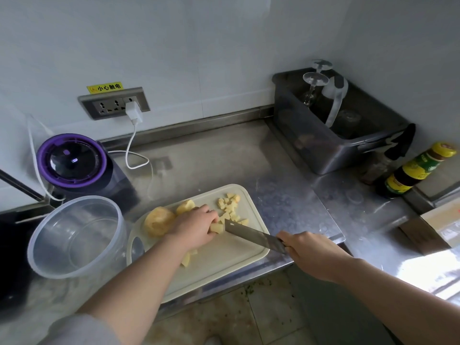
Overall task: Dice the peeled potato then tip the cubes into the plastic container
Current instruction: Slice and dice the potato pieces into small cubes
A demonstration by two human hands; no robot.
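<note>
Left hand (pixel 196 226) curled on potato piece (pixel 216 228), right hand (pixel 308 250) gripping knife (pixel 251 235), cutting board (pixel 224 260) at counter (pixel 286 195) edge

The left hand (pixel 196 226) is arching knuckles-up, its curled fingers (pixel 211 217) holding down a potato piece (pixel 217 228) beneath their tips. Its bare forearm is reaching in from behind the wrist. The right hand (pixel 308 252) is gripping the handle of a knife (pixel 251 235), the blade pointing toward the left fingertips.
</note>
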